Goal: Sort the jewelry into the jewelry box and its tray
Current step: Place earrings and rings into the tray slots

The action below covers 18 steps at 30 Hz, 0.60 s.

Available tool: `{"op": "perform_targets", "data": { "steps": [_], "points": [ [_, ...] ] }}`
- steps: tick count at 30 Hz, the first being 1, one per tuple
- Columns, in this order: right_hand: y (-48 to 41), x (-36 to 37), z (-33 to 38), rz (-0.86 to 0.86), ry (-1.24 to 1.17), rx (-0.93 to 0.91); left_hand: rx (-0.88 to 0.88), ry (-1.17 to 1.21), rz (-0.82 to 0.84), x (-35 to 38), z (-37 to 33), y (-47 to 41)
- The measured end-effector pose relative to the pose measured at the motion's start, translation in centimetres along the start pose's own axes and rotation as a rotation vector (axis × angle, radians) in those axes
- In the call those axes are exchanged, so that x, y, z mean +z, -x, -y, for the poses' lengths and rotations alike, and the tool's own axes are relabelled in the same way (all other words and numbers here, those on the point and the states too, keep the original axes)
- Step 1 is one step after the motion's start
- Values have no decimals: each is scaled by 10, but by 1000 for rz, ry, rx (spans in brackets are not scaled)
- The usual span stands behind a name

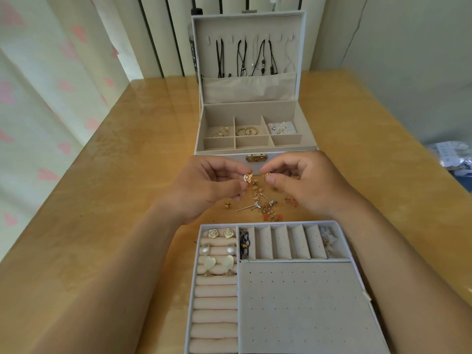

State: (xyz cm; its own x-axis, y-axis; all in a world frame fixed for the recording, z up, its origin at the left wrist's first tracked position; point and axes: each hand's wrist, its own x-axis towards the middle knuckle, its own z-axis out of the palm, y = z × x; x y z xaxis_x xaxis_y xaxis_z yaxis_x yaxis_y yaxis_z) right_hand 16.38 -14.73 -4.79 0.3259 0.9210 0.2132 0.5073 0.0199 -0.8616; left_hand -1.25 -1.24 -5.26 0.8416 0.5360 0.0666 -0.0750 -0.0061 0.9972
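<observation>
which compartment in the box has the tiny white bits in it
The back right compartment of the jewelry box: it holds small white and silvery bits, while the other two back ones hold gold hoops and the front row looks empty.

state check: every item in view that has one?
jewelry box: open, lid upright.
tray: out of the box, on the table.
necklaces: hanging in the lid.
left hand: pinching a gold earring.
right hand: pinching a small gold piece.
loose earrings: piled on the table, unsorted.
</observation>
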Motion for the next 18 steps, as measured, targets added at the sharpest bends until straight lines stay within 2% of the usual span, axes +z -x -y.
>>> {"op": "perform_targets", "data": {
  "steps": [3,8,18],
  "points": [
    [8,-7,13,20,-199,-13,80,-48,1,5,-11,3],
    [15,-7,27,161,-451,12,128,-125,44,11,-31,17],
    [42,15,49,249,-432,9,56,-66,-39,3,-32,74]
  ]
}}
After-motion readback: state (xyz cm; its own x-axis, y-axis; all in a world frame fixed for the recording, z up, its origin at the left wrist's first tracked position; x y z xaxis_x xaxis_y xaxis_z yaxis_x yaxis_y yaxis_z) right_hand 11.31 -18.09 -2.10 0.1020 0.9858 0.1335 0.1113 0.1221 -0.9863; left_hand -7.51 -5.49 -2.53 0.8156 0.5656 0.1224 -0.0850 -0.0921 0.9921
